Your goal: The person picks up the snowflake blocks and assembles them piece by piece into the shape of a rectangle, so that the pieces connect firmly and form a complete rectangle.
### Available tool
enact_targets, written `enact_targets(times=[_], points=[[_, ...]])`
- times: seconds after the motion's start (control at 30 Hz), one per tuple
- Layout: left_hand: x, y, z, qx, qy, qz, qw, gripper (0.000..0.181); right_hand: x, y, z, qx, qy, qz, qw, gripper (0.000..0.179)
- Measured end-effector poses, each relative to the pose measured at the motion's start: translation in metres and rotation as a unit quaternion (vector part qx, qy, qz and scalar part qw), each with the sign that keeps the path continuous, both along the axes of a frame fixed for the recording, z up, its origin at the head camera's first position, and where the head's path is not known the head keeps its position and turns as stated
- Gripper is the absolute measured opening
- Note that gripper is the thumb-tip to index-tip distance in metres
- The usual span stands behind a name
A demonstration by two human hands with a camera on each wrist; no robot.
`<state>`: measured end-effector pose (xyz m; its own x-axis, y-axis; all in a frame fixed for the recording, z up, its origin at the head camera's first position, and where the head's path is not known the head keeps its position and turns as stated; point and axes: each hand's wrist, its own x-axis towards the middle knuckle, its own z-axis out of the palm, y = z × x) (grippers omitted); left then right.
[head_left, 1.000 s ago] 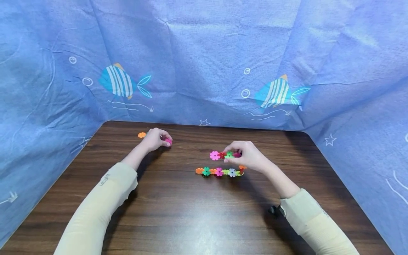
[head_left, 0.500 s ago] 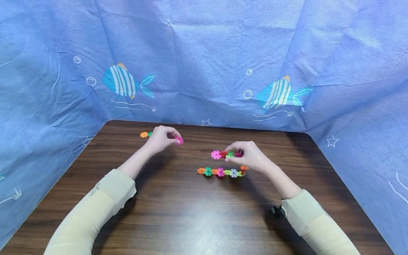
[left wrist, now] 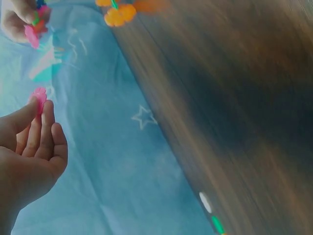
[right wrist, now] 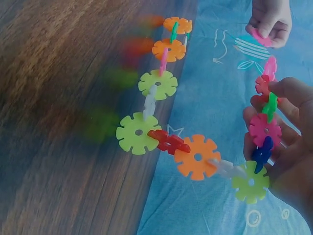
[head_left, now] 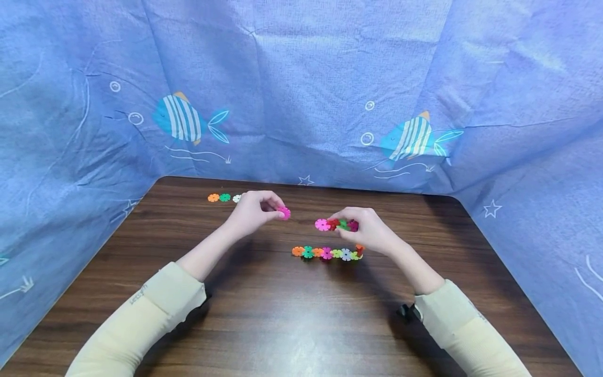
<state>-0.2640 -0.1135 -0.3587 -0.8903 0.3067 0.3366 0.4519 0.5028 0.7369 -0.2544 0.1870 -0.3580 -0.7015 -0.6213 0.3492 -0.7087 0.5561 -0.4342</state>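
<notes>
My left hand (head_left: pixel 252 213) pinches a pink flower-shaped interlocking disc (head_left: pixel 285 212) between thumb and fingertips, over the table. To its right, my right hand (head_left: pixel 366 228) grips one end of a chain of slotted discs (right wrist: pixel 190 164). A pink end disc (head_left: pixel 322 225) of this chain sticks out past the fingers toward the left hand, with a gap between it and the pinched disc. In the right wrist view the chain bends round in a U through red, orange, white and lime discs. Its other run ends in an orange disc (head_left: pixel 298 251), in front of my hands.
Loose orange (head_left: pixel 213 198), green (head_left: pixel 224 198) and white (head_left: pixel 236 199) discs lie in a row near the back left edge of the brown table (head_left: pixel 264 324). A blue cloth (head_left: pixel 301 104) with printed fish hangs behind and beside the table.
My left hand has moved right with the pink disc, toward the right hand, uncovering the green and white discs. The right hand stays nearly in place, still gripping the chain.
</notes>
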Motion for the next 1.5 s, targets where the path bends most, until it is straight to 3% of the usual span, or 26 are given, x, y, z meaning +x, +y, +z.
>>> enact_targets(times=[0.33,0.57,0.8,1.13,1.5], points=[[0.017,0.024,-0.009,0.055,0.019,0.016,0.9982,0.014,0.001,-0.005,-0.003,-0.020,0.016,-0.030,0.9992,0.022],[0.020,0.037,-0.016,0.082,0.027,0.034,0.9957,0.015,0.002,-0.008,-0.003,-0.034,0.001,-0.043,0.9985,0.022],[0.023,0.044,-0.020,0.110,0.016,0.023,0.9935,0.016,0.003,-0.010,-0.002,-0.041,0.000,-0.044,0.9982,0.020],[0.026,0.050,-0.023,0.097,0.029,0.023,0.9946,0.015,0.005,-0.013,-0.002,-0.040,-0.003,-0.040,0.9984,0.018],[0.029,0.053,-0.021,0.103,0.016,0.018,0.9944,0.013,0.006,-0.015,-0.003,-0.051,0.005,-0.022,0.9984,0.019]])
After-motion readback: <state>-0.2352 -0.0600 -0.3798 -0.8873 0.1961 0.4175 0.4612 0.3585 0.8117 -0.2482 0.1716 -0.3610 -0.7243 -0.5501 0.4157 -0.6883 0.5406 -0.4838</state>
